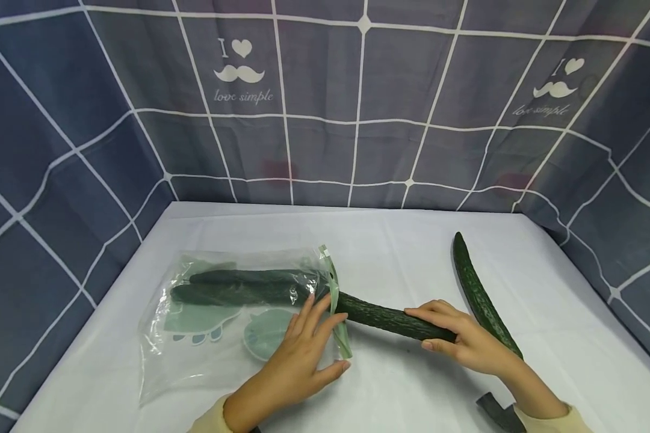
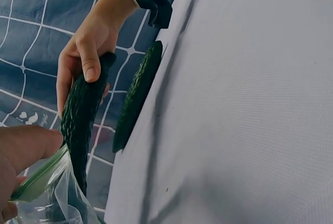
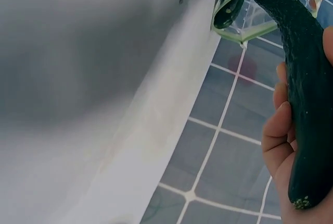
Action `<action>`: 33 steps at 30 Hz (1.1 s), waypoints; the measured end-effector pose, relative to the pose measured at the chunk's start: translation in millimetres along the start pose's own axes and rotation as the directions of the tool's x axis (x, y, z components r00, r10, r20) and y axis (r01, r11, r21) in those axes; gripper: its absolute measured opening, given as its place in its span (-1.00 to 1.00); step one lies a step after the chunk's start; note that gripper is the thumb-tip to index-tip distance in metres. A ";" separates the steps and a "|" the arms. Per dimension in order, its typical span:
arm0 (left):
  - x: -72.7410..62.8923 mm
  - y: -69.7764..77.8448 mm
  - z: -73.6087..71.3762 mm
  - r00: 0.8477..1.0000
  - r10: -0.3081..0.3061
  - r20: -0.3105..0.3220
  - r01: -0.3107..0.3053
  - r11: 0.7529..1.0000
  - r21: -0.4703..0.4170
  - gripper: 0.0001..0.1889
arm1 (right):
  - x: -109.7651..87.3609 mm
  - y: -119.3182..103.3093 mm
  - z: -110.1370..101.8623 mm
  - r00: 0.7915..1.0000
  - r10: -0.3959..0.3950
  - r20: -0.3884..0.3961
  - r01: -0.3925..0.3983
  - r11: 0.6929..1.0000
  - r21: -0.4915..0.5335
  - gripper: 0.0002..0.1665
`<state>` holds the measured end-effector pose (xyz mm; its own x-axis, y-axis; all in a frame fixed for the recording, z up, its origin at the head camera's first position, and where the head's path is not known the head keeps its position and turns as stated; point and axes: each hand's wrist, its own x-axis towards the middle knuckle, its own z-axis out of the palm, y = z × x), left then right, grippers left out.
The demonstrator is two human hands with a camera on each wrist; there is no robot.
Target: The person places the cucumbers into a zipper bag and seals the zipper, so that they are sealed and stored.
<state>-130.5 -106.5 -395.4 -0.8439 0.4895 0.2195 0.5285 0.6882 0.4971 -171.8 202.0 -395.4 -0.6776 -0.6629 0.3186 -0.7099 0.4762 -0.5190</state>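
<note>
A dark green cucumber (image 1: 395, 319) slants from the mouth of a clear zip bag (image 1: 168, 379); its left end is hidden at the bag's green-edged opening. My right hand (image 1: 460, 337) grips this cucumber near its outer end, as the right wrist view also shows, with fingers curled round the cucumber (image 3: 312, 104). Inside the bag lie two more cucumbers (image 1: 238, 285), seen through the plastic. With fingers spread, my left hand (image 1: 298, 361) rests at the bag's mouth, touching its green zip strip (image 1: 342, 337); thumb and forefinger stand apart.
Another cucumber (image 1: 482, 294) lies on the white-covered table (image 1: 401, 246) beyond my right hand. A dark strap (image 1: 501, 412) sits by the right sleeve. Grey checked cloth (image 1: 325, 150) rises behind the table and along both sides.
</note>
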 end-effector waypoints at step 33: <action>-5.5 7.2 -21.3 1.000 0.013 0.021 -0.015 0.992 0.124 -0.30 | 96.5 -0.7 51.8 0.978 -0.188 0.088 0.159 0.951 0.263 -0.41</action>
<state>-124.1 -115.6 -375.2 -0.8349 0.5097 0.2078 0.5488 0.7417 0.3856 -226.7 107.8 -405.3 -0.5125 -0.7887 0.3395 -0.7326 0.1953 -0.6520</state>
